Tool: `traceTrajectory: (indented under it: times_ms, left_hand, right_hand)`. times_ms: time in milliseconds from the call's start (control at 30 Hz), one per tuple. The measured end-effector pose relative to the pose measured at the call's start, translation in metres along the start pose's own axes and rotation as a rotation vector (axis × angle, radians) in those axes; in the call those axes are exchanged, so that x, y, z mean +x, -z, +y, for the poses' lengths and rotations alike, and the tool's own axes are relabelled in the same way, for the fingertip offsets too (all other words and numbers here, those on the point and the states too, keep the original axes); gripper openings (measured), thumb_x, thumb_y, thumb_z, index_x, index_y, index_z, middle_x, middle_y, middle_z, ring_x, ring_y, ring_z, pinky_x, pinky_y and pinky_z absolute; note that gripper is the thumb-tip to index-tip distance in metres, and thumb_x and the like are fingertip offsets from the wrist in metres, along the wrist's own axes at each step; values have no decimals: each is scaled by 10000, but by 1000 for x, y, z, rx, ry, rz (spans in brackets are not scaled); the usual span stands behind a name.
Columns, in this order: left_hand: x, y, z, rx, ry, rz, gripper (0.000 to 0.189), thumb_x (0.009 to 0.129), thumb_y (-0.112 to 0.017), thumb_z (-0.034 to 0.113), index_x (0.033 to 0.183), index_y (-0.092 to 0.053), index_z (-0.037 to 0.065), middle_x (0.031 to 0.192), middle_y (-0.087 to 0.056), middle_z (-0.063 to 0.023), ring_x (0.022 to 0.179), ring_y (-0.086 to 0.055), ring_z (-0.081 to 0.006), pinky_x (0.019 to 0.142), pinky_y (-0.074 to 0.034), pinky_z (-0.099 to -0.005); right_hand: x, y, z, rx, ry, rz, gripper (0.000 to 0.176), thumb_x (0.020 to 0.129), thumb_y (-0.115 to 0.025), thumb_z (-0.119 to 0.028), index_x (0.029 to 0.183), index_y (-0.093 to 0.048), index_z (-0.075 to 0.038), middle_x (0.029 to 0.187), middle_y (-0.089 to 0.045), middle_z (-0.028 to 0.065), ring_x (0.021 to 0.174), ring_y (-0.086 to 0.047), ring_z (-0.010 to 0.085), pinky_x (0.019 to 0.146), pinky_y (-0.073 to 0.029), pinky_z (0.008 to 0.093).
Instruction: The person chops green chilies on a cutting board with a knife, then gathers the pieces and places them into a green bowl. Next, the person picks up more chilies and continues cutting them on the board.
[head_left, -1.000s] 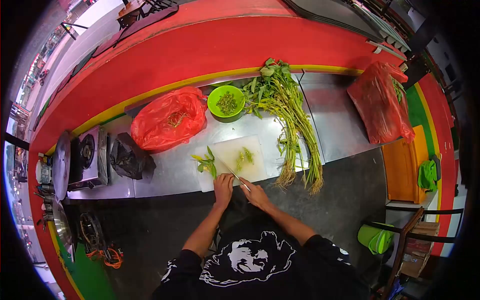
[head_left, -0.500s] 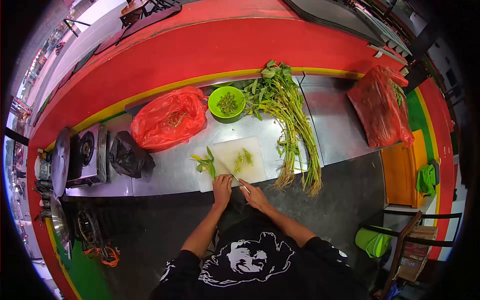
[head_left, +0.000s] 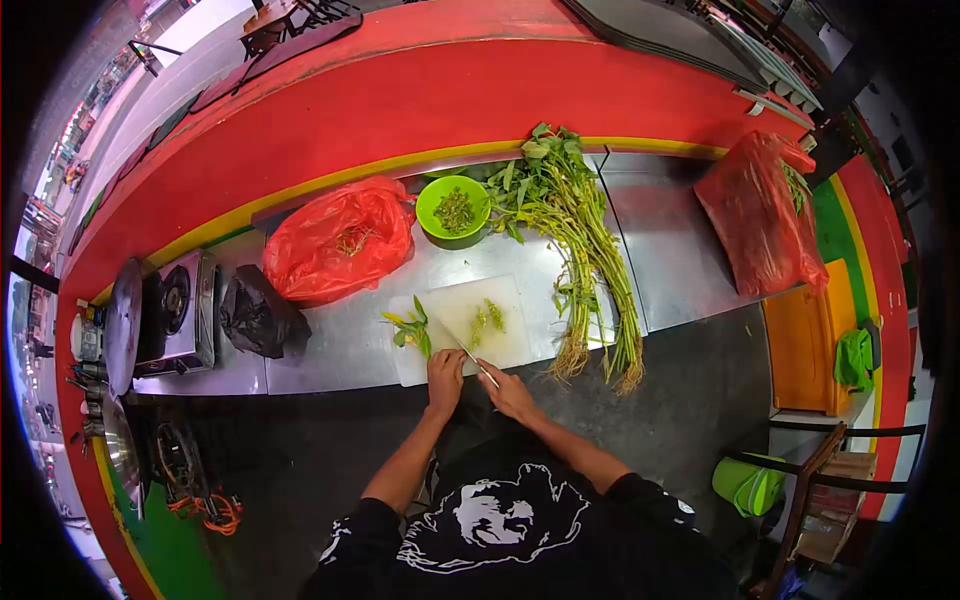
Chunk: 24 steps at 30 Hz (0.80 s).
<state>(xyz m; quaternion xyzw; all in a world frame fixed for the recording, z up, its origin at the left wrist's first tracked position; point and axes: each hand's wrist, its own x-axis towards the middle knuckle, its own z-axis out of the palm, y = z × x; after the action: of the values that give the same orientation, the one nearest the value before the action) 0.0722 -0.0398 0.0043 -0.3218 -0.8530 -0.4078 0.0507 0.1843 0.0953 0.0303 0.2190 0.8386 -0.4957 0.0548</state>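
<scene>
A white cutting board (head_left: 505,338) lies on the steel counter (head_left: 340,345). My left hand (head_left: 446,375) presses down on leafy green stems (head_left: 412,327) at the board's left part. My right hand (head_left: 508,391) grips a knife (head_left: 468,354) whose blade points up and left across the board, close to my left fingers. Small piles of chopped greens (head_left: 486,318) rest on the middle of the board.
A long bundle of water spinach (head_left: 577,240) lies right of the board. A green bowl (head_left: 452,207) of chopped greens stands behind it. A red plastic bag (head_left: 338,241), a black bag (head_left: 255,312), a gas stove (head_left: 175,310) and another red bag (head_left: 760,210) surround the board.
Both hands stay at the board's near edge; the knife and my fingers shift only slightly. The camera view has drifted a little.
</scene>
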Motion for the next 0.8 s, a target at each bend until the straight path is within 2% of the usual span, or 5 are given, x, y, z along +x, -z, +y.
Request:
traceTrajectory:
  times_ms: [467,533,667,700,800]
  left_hand:
    - [-7,10,8,125,15,-41,200,901,-697,79,1095,-742,96,957,-633,-62,940,-602,-267,802,-431,-408]
    - [-6,7,6,49,26,5,190,901,-696,78,1084,-741,99,959,-651,-58,941,-607,-267,799,-429,-408]
    - [-1,7,3,45,43,-14,170,904,-695,83,1067,-742,97,957,-664,-57,939,-612,-267,798,-428,-408]
    - [0,8,4,41,35,-10,158,906,-694,84,1055,-743,95,955,-662,-57,938,-612,-270,801,-428,-408]
    - [0,8,5,46,31,-22,140,908,-692,86,1037,-746,92,953,-661,-59,936,-613,-274,803,-428,-409]
  right_hand:
    - [8,-2,-3,-14,135,145,473,1064,-484,-455,1483,-533,-244,735,-665,289,728,-693,467,717,-529,539]
    - [1,17,-23,44,-123,-91,495,1071,-435,-462,1496,-513,-221,1050,-692,326,1039,-648,524,921,-517,551]
    - [4,10,-13,-8,-81,-63,472,1082,-411,-460,1475,-537,-230,932,-689,329,929,-668,525,832,-519,587]
    - [7,2,-5,-46,-27,15,441,1083,-449,-431,1466,-548,-234,753,-666,275,753,-688,472,707,-526,522]
    - [15,-7,0,-5,20,58,444,1080,-459,-427,1468,-545,-229,806,-670,293,818,-684,490,729,-528,522]
